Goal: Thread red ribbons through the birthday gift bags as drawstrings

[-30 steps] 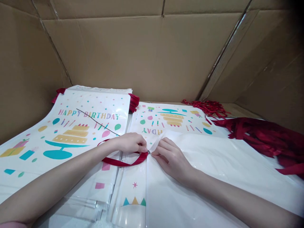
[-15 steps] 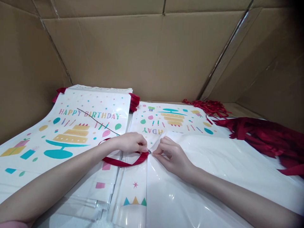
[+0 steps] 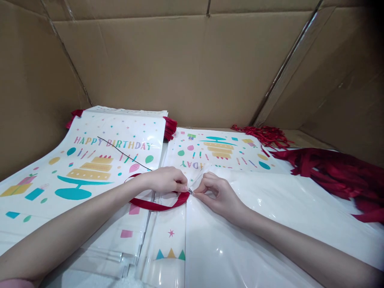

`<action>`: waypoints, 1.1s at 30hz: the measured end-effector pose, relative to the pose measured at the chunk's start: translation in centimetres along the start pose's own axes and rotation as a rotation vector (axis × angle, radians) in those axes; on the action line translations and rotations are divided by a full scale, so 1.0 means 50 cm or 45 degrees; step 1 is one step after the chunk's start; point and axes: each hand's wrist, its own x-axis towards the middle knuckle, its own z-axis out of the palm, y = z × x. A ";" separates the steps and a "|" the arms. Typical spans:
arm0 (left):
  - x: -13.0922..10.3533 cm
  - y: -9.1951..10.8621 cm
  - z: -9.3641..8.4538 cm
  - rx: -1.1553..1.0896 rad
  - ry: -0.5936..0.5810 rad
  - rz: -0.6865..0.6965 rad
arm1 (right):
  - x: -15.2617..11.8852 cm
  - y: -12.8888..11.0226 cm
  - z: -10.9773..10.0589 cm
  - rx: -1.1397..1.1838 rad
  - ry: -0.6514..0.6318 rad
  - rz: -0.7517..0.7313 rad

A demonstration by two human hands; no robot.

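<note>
With fingers closed, my left hand [image 3: 169,180] pinches one end of a red ribbon [image 3: 162,207], which loops down beneath the wrist. A thin dark rod [image 3: 120,151] runs from behind that hand toward the upper left; whether the hand grips it is hidden. My right hand [image 3: 220,194], thumb against fingers, pinches the edge of a glossy white plastic sheet [image 3: 270,208]. Between the two sets of fingertips shows a small metallic piece [image 3: 191,191], nearly touching both. Under the white sheet lies a birthday-printed sheet [image 3: 171,224], seen upside down.
At left is a stack of "Happy Birthday" sheets [image 3: 87,176] with bunched red ribbon [image 3: 170,129] at its top corners. Thin red ribbons [image 3: 264,135] and a heap of wide red ribbons [image 3: 336,176] lie at right. Cardboard walls [image 3: 180,72] enclose the back and sides.
Both hands stay almost in place. The right fingertips have shifted very slightly, and the metallic piece between the hands sits at a slightly different angle.
</note>
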 end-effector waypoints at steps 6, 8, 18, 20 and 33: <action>0.000 0.006 0.001 -0.023 0.014 0.010 | 0.001 0.003 0.002 0.027 0.017 -0.003; 0.001 0.006 0.002 -0.030 0.017 0.007 | 0.000 0.005 0.002 0.046 0.031 0.002; -0.030 0.022 -0.041 -0.156 -0.060 0.160 | -0.002 -0.006 0.000 0.222 0.110 0.094; -0.036 0.028 -0.047 -0.169 -0.060 0.191 | -0.002 -0.008 -0.001 0.242 0.120 0.099; -0.039 0.038 -0.044 -0.227 -0.072 0.245 | -0.003 -0.007 -0.002 0.192 0.171 0.086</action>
